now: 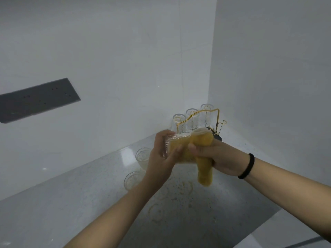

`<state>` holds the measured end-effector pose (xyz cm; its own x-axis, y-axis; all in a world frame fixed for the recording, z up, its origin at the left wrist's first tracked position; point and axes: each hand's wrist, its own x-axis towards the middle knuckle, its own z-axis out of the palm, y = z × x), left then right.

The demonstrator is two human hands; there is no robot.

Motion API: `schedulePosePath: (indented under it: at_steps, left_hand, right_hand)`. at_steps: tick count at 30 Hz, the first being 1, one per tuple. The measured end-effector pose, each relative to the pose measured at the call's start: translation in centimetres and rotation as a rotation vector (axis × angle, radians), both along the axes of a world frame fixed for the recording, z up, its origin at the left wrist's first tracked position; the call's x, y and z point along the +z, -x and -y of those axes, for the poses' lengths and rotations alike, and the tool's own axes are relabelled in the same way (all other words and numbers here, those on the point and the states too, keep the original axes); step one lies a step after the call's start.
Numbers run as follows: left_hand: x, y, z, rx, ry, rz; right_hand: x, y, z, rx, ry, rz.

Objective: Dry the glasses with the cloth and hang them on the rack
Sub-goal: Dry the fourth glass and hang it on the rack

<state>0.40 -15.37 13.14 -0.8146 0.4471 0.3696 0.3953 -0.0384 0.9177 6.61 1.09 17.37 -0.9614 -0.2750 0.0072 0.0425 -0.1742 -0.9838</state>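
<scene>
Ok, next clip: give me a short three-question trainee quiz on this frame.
1. True or false: the left hand holds the glass being dried.
2. How many glasses already hang on the gold rack?
3. The yellow cloth is gripped by: A) the right hand B) nobody C) the rack

Key: 1 true; 2 three; 3 A. The two glasses on the counter wait near the left wrist.

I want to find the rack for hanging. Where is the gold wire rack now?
In the head view the gold wire rack stands on the countertop in the far corner of the walls, right of centre, just behind the raised hands, with three glasses on it.
</scene>
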Motion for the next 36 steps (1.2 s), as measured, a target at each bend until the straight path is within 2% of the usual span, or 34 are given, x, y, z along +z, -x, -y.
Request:
schedulePosePath:
  at_steps: [1,2,3,6,7,8,9,11,13,16,18,20,22,24,29,33,36]
  left_hand:
    - [0.2,-0.1,-0.1,0.0,-0.026,0.038]
    - [0.4,0.0,-0.2,-0.005,-0.037,0.1]
    - [0.7,0.0,-0.2,-0.027,-0.026,0.185]
    - [1.8,0.5,0.0,-0.224,0.095,0.653]
    - [2.0,0.7,0.1,-0.296,0.147,0.803]
    - [2.0,0.8,0.3,-0.354,0.192,0.9]
    - [1.9,1.0,0.4,-0.401,0.241,0.935]
    - [1.4,1.8,0.7,-0.472,0.303,0.898]
    - [1.3,2.8,1.2,-0.525,0.318,0.761]
    - [2.3,3.4,0.9,-0.583,0.474,0.465]
    - [2.3,3.0,0.0,-0.678,0.499,0.387]
    - [1.8,2.5,-0.6,-0.708,0.409,0.478]
    - [1.1,2.4,-0.5,-0.709,0.268,0.621]
    - [0.8,2.6,-0.3,-0.687,0.178,0.68]
    - [1.2,2.3,-0.3,-0.419,0.054,0.791]
    - [1.8,2.6,-0.5,-0.23,-0.231,0.866]
    - [1.9,2.4,-1.8,-0.155,-0.45,0.908]
  right_hand:
    - [0.0,0.0,0.1,0.033,-0.051,0.003]
    - [0.1,-0.1,0.2,0.077,-0.193,-0.022]
    - [0.2,-0.4,0.3,0.132,-0.42,-0.072]
    - [-0.5,-0.5,-0.1,0.231,-1.232,-0.436]
    - [-0.9,-0.6,-0.2,0.207,-1.379,-0.552]
    - [-1.1,-0.7,-0.2,0.186,-1.436,-0.636]
    - [-1.0,-0.8,-0.1,0.162,-1.415,-0.673]
    - [-0.1,-0.8,-0.5,0.164,-1.312,-0.616]
    - [0.9,-0.7,-1.3,0.138,-1.231,-0.529]
    - [1.9,-0.5,-1.4,0.213,-1.162,-0.408]
    - [2.0,-0.4,-1.1,0.277,-1.111,-0.335]
    - [2.2,-0.5,-1.0,0.182,-1.028,-0.293]
    - [2.0,-0.5,-1.4,0.015,-0.903,-0.308]
    - [1.5,-0.2,-1.8,-0.181,-0.759,-0.305]
    - [0.5,0.5,-1.7,-0.563,-0.092,-0.105]
    - [-0.7,-0.1,0.1,-0.638,0.136,-0.052]
    - [-2.5,-0.2,3.7,-0.639,0.198,0.107]
